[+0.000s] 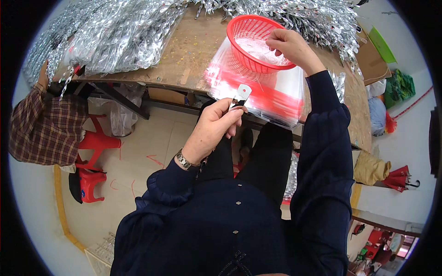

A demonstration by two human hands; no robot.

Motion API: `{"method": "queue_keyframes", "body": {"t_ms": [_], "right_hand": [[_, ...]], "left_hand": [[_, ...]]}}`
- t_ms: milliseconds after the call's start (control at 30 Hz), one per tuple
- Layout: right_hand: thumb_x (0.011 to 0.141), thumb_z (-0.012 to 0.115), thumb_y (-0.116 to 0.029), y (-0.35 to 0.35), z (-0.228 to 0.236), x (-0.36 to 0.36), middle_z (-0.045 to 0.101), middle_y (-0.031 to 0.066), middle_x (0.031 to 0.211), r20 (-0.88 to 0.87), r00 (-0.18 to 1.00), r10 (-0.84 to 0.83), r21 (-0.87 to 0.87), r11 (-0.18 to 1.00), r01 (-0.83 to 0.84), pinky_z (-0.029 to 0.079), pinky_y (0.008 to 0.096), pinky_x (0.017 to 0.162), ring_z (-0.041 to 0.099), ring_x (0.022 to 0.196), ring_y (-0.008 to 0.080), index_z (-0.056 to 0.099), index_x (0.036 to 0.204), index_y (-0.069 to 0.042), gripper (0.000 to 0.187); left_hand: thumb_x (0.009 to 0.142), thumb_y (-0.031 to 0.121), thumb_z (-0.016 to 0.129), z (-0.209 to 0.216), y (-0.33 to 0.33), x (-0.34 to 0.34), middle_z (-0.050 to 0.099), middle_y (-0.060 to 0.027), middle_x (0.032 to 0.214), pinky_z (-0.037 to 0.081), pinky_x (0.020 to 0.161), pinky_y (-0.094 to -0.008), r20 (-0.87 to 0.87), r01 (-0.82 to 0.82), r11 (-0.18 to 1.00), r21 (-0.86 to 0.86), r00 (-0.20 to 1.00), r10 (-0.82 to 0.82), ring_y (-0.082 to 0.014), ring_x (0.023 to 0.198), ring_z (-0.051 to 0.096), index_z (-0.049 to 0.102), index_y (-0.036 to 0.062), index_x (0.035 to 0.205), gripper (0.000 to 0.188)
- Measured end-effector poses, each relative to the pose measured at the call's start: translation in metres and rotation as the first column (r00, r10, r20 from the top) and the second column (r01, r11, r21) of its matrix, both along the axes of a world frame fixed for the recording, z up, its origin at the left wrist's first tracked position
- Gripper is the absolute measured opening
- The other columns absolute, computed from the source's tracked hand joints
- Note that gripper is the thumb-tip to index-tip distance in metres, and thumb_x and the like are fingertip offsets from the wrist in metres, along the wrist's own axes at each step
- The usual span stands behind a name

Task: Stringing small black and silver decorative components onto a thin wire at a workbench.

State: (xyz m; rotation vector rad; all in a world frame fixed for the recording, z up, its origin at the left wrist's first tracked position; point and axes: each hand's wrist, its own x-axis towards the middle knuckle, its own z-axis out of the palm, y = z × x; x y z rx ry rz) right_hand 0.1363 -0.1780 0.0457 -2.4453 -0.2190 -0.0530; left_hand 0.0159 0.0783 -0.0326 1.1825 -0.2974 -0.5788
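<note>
My left hand [214, 124], a watch on its wrist, pinches a small white tag [243, 92] with a round hole near its top. The tag's lower part looks dark and silvery, partly covered by my thumb and fingers. Over the right side of a red plastic basket [237, 48] is my right hand [289, 47], its fingertips drawn together; whatever they may hold is too small to make out. Fine white strands [258, 48] lie inside the basket. Beneath it, a stack of clear plastic bags with red bands [276, 103] reaches over the table's front edge.
Shiny silver garlands [122, 39] cover the back and left of the wooden table [184, 55]. A co-worker in a plaid sleeve [46, 124] sits at the far left by red stools [94, 184]. A cardboard box [370, 57] and a green tray [382, 44] stand at the right.
</note>
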Motion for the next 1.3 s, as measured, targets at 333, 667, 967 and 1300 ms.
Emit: {"method": "queue_keyframes", "body": {"t_ms": [333,667,967,1300], "right_hand": [[0.092,0.054,-0.019,0.015,0.024,-0.019,0.061,-0.0010,0.074,-0.041,0.995,-0.086,0.311,0.946,0.095,0.039,0.0179,0.053,0.050,0.059,0.0031,0.058,0.086,-0.006,0.015],[0.093,0.055,-0.022,0.012,0.030,-0.023,0.062,-0.0002,0.073,-0.035,0.997,-0.062,0.239,0.969,0.068,0.036,0.0164,0.050,0.048,0.056,0.0021,0.057,0.084,-0.007,0.018],[0.091,0.056,-0.018,0.008,0.023,-0.022,0.065,0.0045,0.074,0.110,0.989,-0.097,0.132,0.988,0.083,0.045,0.0204,0.054,0.053,0.056,0.0056,0.060,0.085,-0.001,0.018],[0.092,0.052,-0.017,0.007,0.019,-0.026,0.062,0.0028,0.074,0.109,0.989,-0.099,0.094,0.992,0.089,0.043,0.0218,0.054,0.052,0.057,0.0064,0.058,0.083,-0.001,0.019]], "left_hand": [[0.093,0.017,0.053,0.002,0.002,-0.002,0.056,0.0019,0.075,0.038,0.052,-0.0172,-0.010,0.013,1.000,-0.014,1.000,-0.013,-0.0032,0.058,0.049,0.059,0.0031,0.105,0.019],[0.093,0.017,0.053,0.006,0.003,-0.004,0.057,0.0018,0.075,0.038,0.053,-0.0171,0.007,0.003,1.000,-0.016,1.000,-0.003,-0.0033,0.059,0.049,0.060,0.0037,0.103,0.018],[0.093,0.017,0.053,0.007,0.004,-0.007,0.056,0.0023,0.075,0.037,0.052,-0.0169,0.023,0.003,1.000,-0.022,1.000,-0.002,-0.0032,0.059,0.048,0.060,0.0041,0.103,0.018],[0.093,0.018,0.053,0.006,0.004,-0.006,0.056,0.0025,0.075,0.037,0.052,-0.0170,0.015,0.021,1.000,-0.019,1.000,-0.020,-0.0032,0.059,0.049,0.060,0.0044,0.103,0.018]]}}
